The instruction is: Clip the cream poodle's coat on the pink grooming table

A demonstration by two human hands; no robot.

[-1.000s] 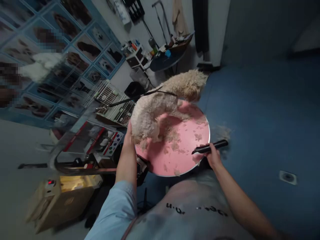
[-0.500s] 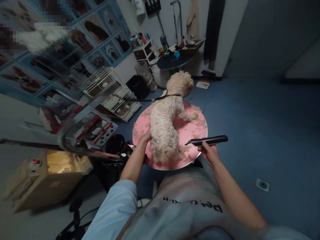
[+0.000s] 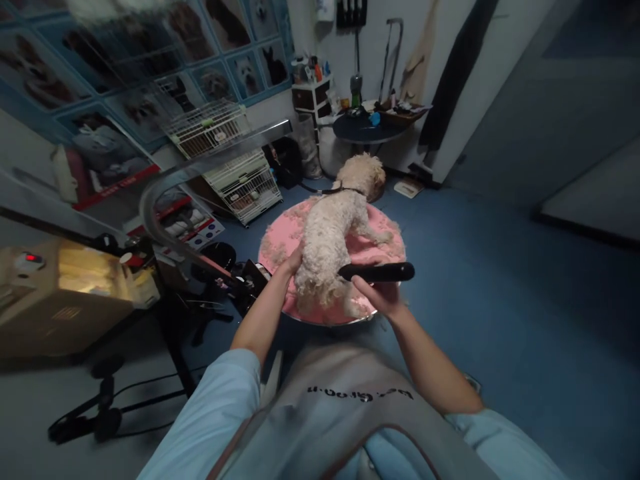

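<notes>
A curly cream-coloured dog (image 3: pixel 327 230) stands on a round pink grooming table (image 3: pixel 374 252), its head turned away from me. Around its neck is a dark collar loop (image 3: pixel 327 192) attached to a strap. My left hand (image 3: pixel 295 261) holds the dog's left flank, its fingers partly hidden by the body. In my right hand (image 3: pixel 383 297) is a black hair clipper (image 3: pixel 385 272), gripped by the body. The clipper's front end meets the coat at the right side of the rump. Loose clumps of cut hair (image 3: pixel 275 252) lie across the tabletop.
A curved metal grooming arm (image 3: pixel 160 233) rises at the left. Beyond it stand wire cages (image 3: pixel 245 187) and a beige box (image 3: pixel 65 300) with a red light. Behind the dog is a dark round table (image 3: pixel 367 130) with small items. Blue floor (image 3: pixel 465 267) lies to the right.
My right hand has moved left with the clipper, bringing its front end from beside the dog to its rump. The left hand stays at the flank. The camera view has turned.
</notes>
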